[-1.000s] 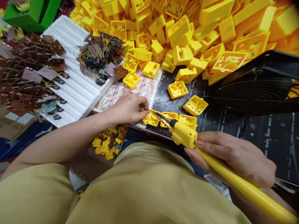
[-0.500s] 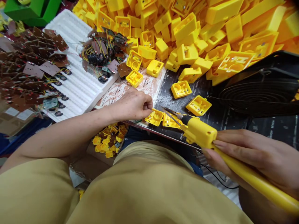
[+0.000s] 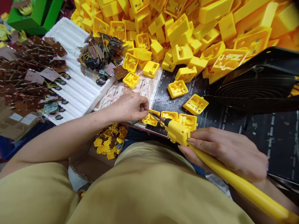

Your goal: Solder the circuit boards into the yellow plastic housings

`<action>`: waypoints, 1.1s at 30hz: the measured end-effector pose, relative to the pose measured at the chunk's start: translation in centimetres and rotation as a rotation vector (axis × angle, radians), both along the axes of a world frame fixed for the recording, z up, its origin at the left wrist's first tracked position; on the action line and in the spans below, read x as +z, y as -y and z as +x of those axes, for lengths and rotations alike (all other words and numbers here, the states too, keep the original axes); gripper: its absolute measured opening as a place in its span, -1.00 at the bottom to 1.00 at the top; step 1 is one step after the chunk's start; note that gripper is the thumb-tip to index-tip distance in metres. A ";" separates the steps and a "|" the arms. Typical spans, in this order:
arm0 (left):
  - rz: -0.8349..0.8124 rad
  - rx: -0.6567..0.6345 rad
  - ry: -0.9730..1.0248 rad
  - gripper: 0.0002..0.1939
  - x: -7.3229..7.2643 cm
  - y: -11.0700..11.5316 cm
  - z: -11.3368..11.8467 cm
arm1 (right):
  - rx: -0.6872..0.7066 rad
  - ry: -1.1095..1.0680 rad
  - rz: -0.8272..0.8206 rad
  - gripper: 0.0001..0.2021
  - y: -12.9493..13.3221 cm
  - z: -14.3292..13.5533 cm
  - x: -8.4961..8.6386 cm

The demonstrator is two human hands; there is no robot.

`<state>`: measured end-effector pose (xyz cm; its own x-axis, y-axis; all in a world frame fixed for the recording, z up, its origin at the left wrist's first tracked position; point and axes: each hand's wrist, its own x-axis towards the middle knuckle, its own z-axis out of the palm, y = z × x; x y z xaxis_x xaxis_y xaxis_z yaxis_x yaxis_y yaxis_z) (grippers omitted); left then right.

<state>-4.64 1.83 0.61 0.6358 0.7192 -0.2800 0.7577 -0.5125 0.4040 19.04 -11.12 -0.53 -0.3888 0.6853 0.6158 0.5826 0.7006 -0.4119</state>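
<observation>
My right hand (image 3: 230,152) is wrapped round the yellow handle of a soldering iron (image 3: 178,132), which has a dark collar and a thin metal tip. That tip reaches into a small yellow plastic case (image 3: 153,118) at the table's front edge. Beside this case, my left hand (image 3: 133,106) is closed in a pinch; whatever its fingertips hold is too small to make out. Two more open cases, one in the middle (image 3: 170,116) and one at the right end (image 3: 188,121), continue the row, the middle one partly behind the iron.
A big heap of yellow cases (image 3: 182,28) covers the back. On the left, a white foam sheet (image 3: 72,37) carries brown circuit boards (image 3: 25,74) and wired speakers (image 3: 100,59). A black fan (image 3: 254,84) stands at right. Below the edge, a cardboard box (image 3: 93,166) contains yellow cases.
My right hand has brought the soldering iron leftward, its tip now at the leftmost case beside my left fingers. The right end case of the row has come into view. My left hand stays pinched.
</observation>
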 end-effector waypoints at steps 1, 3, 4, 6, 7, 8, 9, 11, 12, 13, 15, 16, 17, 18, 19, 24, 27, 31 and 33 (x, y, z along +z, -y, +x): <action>-0.002 -0.003 0.002 -0.91 0.0 0.0 0.0 | 0.015 0.001 0.016 -0.78 0.0 0.1 0.0; -0.005 -0.008 0.013 -0.91 0.0 0.0 0.0 | 0.023 0.002 -0.022 -0.81 0.2 0.4 0.3; -0.005 -0.011 0.021 -0.91 0.0 0.0 0.0 | 0.010 -0.005 -0.053 -0.86 0.3 0.5 0.5; 0.001 -0.013 0.036 -0.90 -0.1 0.0 0.0 | -0.061 -0.027 -0.125 -0.89 0.7 0.7 0.8; 0.002 -0.013 0.040 -0.90 -0.1 0.1 -0.1 | -0.096 -0.036 -0.149 -0.84 0.9 0.8 0.9; 0.000 -0.013 0.040 -0.90 -0.1 0.1 -0.1 | -0.125 -0.036 -0.164 -0.79 1.0 0.8 0.9; -0.004 -0.011 0.036 -0.90 -0.1 0.1 -0.1 | -0.141 -0.029 -0.169 -0.76 1.1 0.8 0.9; -0.008 -0.005 0.022 -0.90 -0.1 0.2 -0.1 | -0.147 -0.011 -0.180 -0.74 1.2 0.6 0.9; -0.008 -0.004 0.017 -0.90 -0.1 0.2 -0.1 | -0.146 -0.012 -0.179 -0.74 1.1 0.6 0.8; -0.005 -0.006 0.017 -0.90 -0.1 0.2 -0.1 | -0.155 -0.019 -0.178 -0.74 1.1 0.5 0.7; 0.004 -0.012 0.025 -0.90 0.0 0.1 -0.1 | -0.153 -0.032 -0.163 -0.75 1.0 0.5 0.6; 0.003 -0.012 0.027 -0.90 0.0 0.1 -0.1 | -0.145 -0.035 -0.161 -0.76 0.9 0.5 0.6; -0.002 -0.011 0.027 -0.91 0.0 0.1 -0.1 | -0.132 -0.041 -0.157 -0.79 0.9 0.5 0.5; -0.009 -0.007 0.023 -0.91 0.0 0.1 -0.1 | -0.117 -0.048 -0.156 -0.82 0.8 0.5 0.5; -0.015 -0.003 0.017 -0.91 0.0 0.1 -0.1 | -0.104 -0.058 -0.151 -0.85 0.8 0.5 0.3; -0.013 -0.009 0.014 -0.90 0.0 0.1 -0.1 | -0.017 -0.086 -0.036 -0.86 0.0 0.1 -0.4; -0.010 -0.026 0.016 -0.90 0.1 0.1 -0.1 | 0.045 -0.088 -0.016 -0.77 -0.3 0.0 -0.6; -0.023 -0.040 -0.006 -0.90 0.2 0.0 0.0 | 0.010 -0.085 -0.051 -0.87 -0.1 0.4 0.0; -0.035 -0.049 -0.017 -0.90 0.2 0.0 0.0 | -0.053 -0.076 -0.097 -0.85 0.2 0.5 0.5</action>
<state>-4.64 1.82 0.84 0.6650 0.6769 -0.3155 0.7389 -0.5349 0.4098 19.58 -11.28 -0.04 -0.3055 0.7611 0.5722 0.5820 0.6249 -0.5204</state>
